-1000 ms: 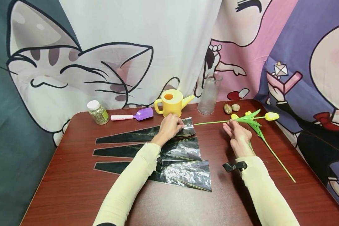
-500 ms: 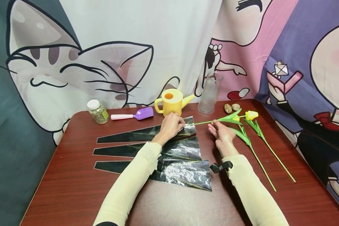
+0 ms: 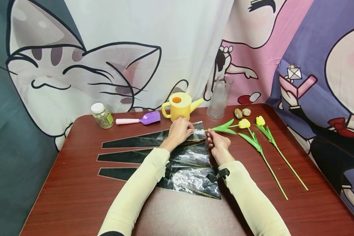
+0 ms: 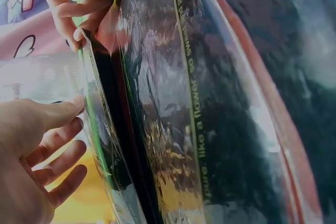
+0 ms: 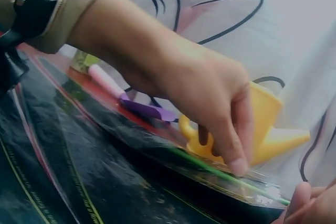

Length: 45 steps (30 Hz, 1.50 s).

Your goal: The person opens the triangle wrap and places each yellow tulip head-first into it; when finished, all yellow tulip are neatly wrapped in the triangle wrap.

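In the head view my left hand (image 3: 179, 132) pinches the wide mouth edge of the rearmost clear-and-black flower sleeve (image 3: 135, 139). My right hand (image 3: 219, 144) pinches the green stem of a yellow tulip (image 3: 224, 128) just outside that mouth. The stem runs leftward into the sleeve; leaves and bloom lie outside to the right. From the left wrist view, the stem (image 4: 95, 129) shows along the sleeve's edge, beside my left thumb. Two more sleeves, a middle one (image 3: 191, 155) and a front one (image 3: 191, 183), lie flat nearer me, partly covered by my left arm.
Two other tulips, one in the middle (image 3: 261, 150) and one farther right (image 3: 278, 150), lie at right. Along the back stand a jar (image 3: 102, 116), purple scoop (image 3: 150, 118), yellow watering can (image 3: 180, 106), glass vase (image 3: 219, 98) and two stones (image 3: 238, 113).
My right hand has moved left with the tulip, and its stem has slid into the sleeve. The bloom has shifted left, uncovering the other tulips. My left hand has stayed at the sleeve mouth.
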### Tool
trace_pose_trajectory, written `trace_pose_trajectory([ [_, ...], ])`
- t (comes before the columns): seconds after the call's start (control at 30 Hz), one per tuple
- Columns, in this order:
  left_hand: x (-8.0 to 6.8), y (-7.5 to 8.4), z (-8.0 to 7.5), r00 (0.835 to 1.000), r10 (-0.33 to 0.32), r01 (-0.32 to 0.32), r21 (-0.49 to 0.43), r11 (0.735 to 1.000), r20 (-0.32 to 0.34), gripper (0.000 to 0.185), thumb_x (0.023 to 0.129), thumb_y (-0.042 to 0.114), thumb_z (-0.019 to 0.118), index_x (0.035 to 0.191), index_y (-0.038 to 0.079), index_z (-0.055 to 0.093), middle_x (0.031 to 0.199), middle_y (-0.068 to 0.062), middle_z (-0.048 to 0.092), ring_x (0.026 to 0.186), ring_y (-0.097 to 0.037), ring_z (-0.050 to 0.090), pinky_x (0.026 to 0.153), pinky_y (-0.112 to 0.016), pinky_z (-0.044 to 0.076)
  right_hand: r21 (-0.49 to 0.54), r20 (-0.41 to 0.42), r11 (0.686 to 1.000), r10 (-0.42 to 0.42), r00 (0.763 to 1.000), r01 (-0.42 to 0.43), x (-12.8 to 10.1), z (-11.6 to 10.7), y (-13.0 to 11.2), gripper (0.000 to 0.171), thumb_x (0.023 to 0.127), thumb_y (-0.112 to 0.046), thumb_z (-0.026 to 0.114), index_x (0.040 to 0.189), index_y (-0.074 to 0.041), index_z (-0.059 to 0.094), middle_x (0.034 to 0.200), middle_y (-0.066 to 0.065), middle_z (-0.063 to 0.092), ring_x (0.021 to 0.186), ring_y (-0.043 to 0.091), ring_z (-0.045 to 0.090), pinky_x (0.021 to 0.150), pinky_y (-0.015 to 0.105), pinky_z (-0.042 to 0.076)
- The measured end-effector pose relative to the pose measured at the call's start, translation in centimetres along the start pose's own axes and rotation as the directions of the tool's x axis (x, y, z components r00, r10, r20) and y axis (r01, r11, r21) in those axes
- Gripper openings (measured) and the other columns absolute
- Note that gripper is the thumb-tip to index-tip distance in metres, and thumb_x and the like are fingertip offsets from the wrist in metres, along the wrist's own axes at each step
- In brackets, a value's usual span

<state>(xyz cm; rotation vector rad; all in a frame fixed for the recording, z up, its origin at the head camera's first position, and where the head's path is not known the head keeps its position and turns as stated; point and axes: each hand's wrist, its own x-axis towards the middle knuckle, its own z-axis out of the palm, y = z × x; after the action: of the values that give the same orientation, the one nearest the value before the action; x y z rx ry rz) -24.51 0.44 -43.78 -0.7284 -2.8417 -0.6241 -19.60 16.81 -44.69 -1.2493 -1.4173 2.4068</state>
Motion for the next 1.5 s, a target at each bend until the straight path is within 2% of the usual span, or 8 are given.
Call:
trace_pose_trajectory([
  [0.6, 0.0, 0.0, 0.3, 1.0, 0.0, 0.0, 0.019, 1.0, 0.011, 0.006, 0.086, 0.029, 0.077, 0.086, 0.023, 0.08, 0.09, 0.008, 0.063, 0.091, -0.017, 0.057, 0.084, -0.034, 0.048, -0.198, 0.007, 0.978, -0.068, 0.998, 0.068, 0.1, -0.1, 0.5, 0.02, 0.076, -0.012, 0.083, 0.069, -0.01, 0.065, 0.052, -0.006, 0.057, 0.036, 0.003, 0.046, 0.032, 0.017, 0.033],
  [0.8, -0.1, 0.0, 0.3, 1.0, 0.007, -0.007, 0.006, 1.0, 0.01, 0.006, 0.086, 0.028, 0.077, 0.087, 0.023, 0.08, 0.09, 0.007, 0.065, 0.091, -0.018, 0.057, 0.084, -0.035, 0.048, -0.224, 0.146, 0.967, -0.093, 0.985, 0.124, 0.0, -1.2, -2.1, 0.016, 0.081, -0.016, 0.081, 0.077, -0.008, 0.067, 0.057, -0.004, 0.06, 0.038, 0.002, 0.046, 0.033, 0.016, 0.033],
  [0.93, 0.0, -0.1, 0.3, 1.0, 0.01, -0.01, 0.007, 1.0, 0.006, 0.006, 0.086, 0.027, 0.077, 0.088, 0.023, 0.081, 0.092, 0.007, 0.065, 0.093, -0.018, 0.058, 0.084, -0.036, 0.048, -0.311, 0.34, 0.908, -0.168, 0.925, 0.28, 0.3, -2.9, -5.6, 0.023, 0.085, -0.024, 0.079, 0.096, -0.005, 0.069, 0.07, -0.002, 0.064, 0.045, 0.003, 0.048, 0.04, 0.018, 0.036],
  [1.03, 0.0, -0.2, 0.3, 1.0, 0.014, -0.014, 0.0, 1.0, 0.003, 0.005, 0.086, 0.026, 0.078, 0.088, 0.023, 0.081, 0.091, 0.007, 0.065, 0.093, -0.019, 0.058, 0.084, -0.036, 0.048, -0.435, 0.49, 0.754, -0.261, 0.832, 0.492, 1.3, -4.5, -7.9, 0.035, 0.087, -0.031, 0.076, 0.107, -0.004, 0.07, 0.073, -0.004, 0.067, 0.051, 0.009, 0.055, 0.044, 0.021, 0.042],
  [1.23, -0.1, -0.2, 0.4, 1.0, 0.018, -0.018, 0.007, 1.0, -0.003, 0.004, 0.085, 0.026, 0.078, 0.086, 0.023, 0.081, 0.089, 0.008, 0.064, 0.092, -0.018, 0.058, 0.084, -0.037, 0.048, -0.519, 0.745, 0.064, -0.455, 0.488, 0.852, 4.2, -7.2, -11.0, 0.016, 0.087, -0.026, 0.077, 0.098, -0.014, 0.077, 0.081, 0.004, 0.07, 0.071, 0.026, 0.062, 0.055, 0.025, 0.045],
  [1.3, 0.0, -0.2, 0.4, 1.0, 0.019, -0.019, 0.009, 1.0, -0.003, 0.004, 0.085, 0.026, 0.078, 0.086, 0.023, 0.081, 0.09, 0.008, 0.065, 0.092, -0.018, 0.058, 0.084, -0.037, 0.048, -0.464, 0.813, -0.113, -0.447, 0.372, 0.878, 5.2, -7.8, -11.5, 0.008, 0.085, -0.018, 0.078, 0.092, -0.015, 0.077, 0.08, 0.004, 0.07, 0.074, 0.023, 0.058, 0.06, 0.027, 0.042],
  [1.37, -0.1, -0.1, 0.3, 1.0, 0.019, -0.019, 0.008, 1.0, -0.004, 0.004, 0.085, 0.026, 0.078, 0.086, 0.023, 0.081, 0.09, 0.007, 0.065, 0.092, -0.018, 0.058, 0.084, -0.037, 0.048, -0.399, 0.865, -0.223, -0.413, 0.285, 0.889, 6.2, -8.2, -11.9, 0.008, 0.082, -0.012, 0.08, 0.089, -0.013, 0.077, 0.083, 0.002, 0.069, 0.08, 0.025, 0.056, 0.066, 0.032, 0.041],
  [1.5, -0.1, 0.0, 0.3, 1.0, 0.02, -0.02, 0.013, 1.0, -0.001, 0.004, 0.085, 0.026, 0.078, 0.086, 0.023, 0.081, 0.09, 0.007, 0.065, 0.092, -0.018, 0.058, 0.083, -0.036, 0.048, -0.301, 0.924, -0.322, -0.332, 0.19, 0.898, 7.6, -8.7, -12.0, 0.01, 0.079, -0.008, 0.08, 0.089, -0.011, 0.077, 0.092, 0.007, 0.068, 0.091, 0.029, 0.053, 0.074, 0.043, 0.038],
])
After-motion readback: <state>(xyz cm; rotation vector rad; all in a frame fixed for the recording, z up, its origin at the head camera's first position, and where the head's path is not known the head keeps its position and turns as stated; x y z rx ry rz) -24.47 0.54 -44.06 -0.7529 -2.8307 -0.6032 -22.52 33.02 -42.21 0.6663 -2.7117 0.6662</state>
